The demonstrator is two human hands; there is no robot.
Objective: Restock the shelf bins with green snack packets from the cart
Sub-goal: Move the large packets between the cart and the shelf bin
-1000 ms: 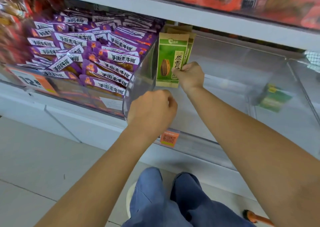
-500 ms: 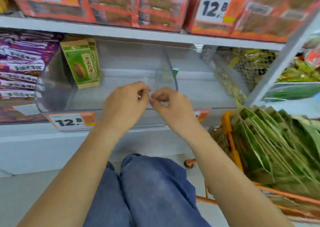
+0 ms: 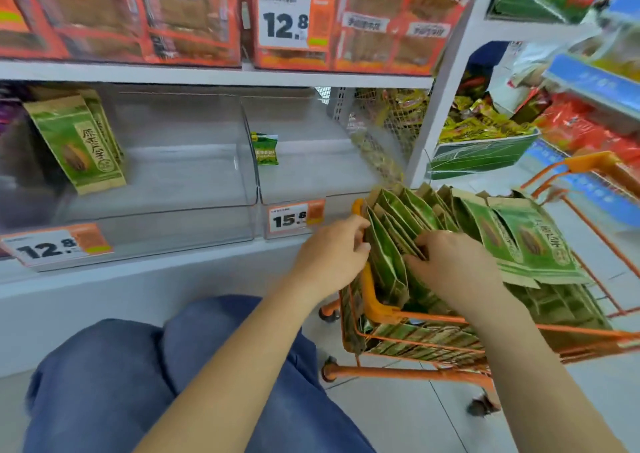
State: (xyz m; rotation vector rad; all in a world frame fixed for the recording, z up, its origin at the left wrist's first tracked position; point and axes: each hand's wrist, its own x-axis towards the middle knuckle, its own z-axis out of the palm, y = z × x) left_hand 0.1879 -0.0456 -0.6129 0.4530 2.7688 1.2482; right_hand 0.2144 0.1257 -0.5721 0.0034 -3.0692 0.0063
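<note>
Your left hand (image 3: 332, 252) has its fingers curled onto the outer face of the upright green snack packets (image 3: 391, 245) at the near end of the orange cart (image 3: 370, 297), and your right hand (image 3: 450, 265) has fingers tucked down among the same row, so both appear to be separating a bundle. Judged light, flat and stiff-edged but slick, so take several by their top edges, pressed face to face. The clear shelf bin (image 3: 173, 182) holds only a few.
</note>
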